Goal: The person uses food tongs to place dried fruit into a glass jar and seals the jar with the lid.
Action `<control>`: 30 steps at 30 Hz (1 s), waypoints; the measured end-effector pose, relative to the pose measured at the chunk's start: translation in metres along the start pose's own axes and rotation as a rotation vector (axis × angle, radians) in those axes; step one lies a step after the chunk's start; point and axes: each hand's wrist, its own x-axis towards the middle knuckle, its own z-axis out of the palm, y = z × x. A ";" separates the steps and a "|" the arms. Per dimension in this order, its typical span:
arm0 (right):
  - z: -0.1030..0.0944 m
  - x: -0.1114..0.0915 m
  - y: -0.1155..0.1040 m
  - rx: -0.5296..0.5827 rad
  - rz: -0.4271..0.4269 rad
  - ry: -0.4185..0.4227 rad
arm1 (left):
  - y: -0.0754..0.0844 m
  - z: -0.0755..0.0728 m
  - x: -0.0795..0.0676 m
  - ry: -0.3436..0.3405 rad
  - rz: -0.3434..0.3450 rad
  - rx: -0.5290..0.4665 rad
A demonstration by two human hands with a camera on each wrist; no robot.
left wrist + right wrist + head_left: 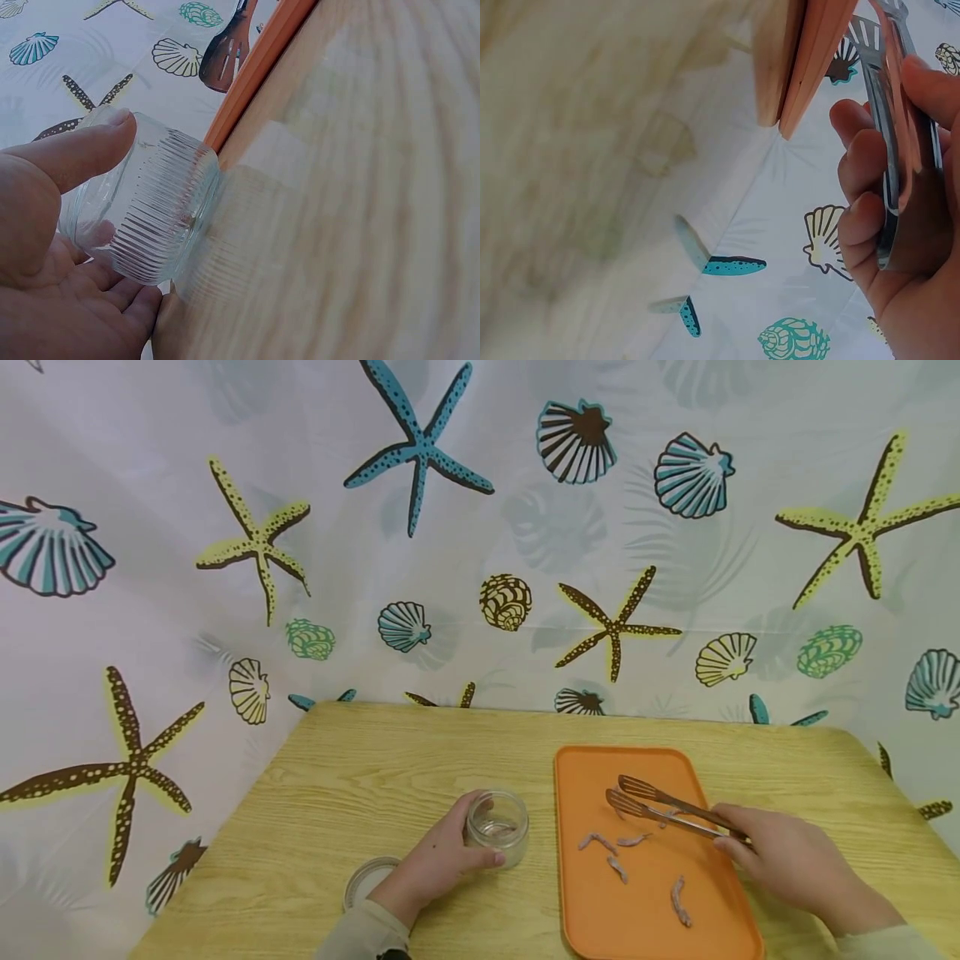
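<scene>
My left hand [438, 857] holds a clear glass jar [516, 843] upright on the table, thumb on the near side and fingers round the far side. In the left wrist view the ribbed wall of the jar [161, 206] shows under the thumb. A small pinkish strip is visible in the bottom of the jar. My right hand [795, 860] grips metal tongs [678, 802] near their joined end, their slotted tips apart over the orange tray [592, 918]. Several wrinkled, greyish-pink strips [679, 902] lie scattered on the tray, some close under the tips.
A round lid [366, 883] lies on the wooden table [420, 752] beside my left wrist, partly covered by it. The tray's raised rim stands just right of the jar. Behind the table hangs a white curtain [465, 552] printed with shells and starfish.
</scene>
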 end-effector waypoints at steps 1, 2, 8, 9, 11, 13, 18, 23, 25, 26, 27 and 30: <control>0.000 0.000 -0.001 0.000 0.003 -0.004 | 0.000 0.000 0.000 -0.001 -0.001 -0.001; 0.000 0.000 -0.002 0.001 0.006 -0.008 | 0.000 0.000 0.000 -0.001 -0.002 0.000; 0.000 0.000 -0.006 0.000 -0.001 -0.003 | 0.001 0.000 0.000 0.001 -0.007 0.013; 0.000 0.000 -0.006 -0.001 -0.004 0.001 | 0.001 0.000 0.000 0.002 -0.007 0.017; 0.001 0.000 -0.006 -0.004 -0.010 0.008 | 0.002 0.000 0.000 0.003 -0.009 0.020; 0.001 0.000 -0.005 -0.007 -0.016 0.010 | 0.002 0.000 -0.001 0.002 -0.012 0.014; 0.000 0.001 -0.004 -0.021 -0.033 0.013 | 0.002 0.000 -0.001 0.002 -0.014 0.005; -0.001 0.005 -0.005 -0.014 -0.046 -0.001 | 0.001 0.000 0.000 -0.001 -0.007 0.007; -0.001 0.006 -0.006 -0.012 -0.050 0.002 | 0.001 0.000 0.000 -0.003 -0.006 0.006; -0.001 0.007 -0.007 -0.011 -0.052 0.008 | 0.002 -0.001 0.000 -0.004 -0.006 0.005; -0.001 0.007 -0.007 -0.010 -0.058 0.013 | 0.002 -0.001 0.000 -0.004 -0.006 0.004; -0.001 0.008 -0.008 -0.009 -0.060 0.029 | 0.003 -0.001 -0.001 -0.002 -0.009 0.010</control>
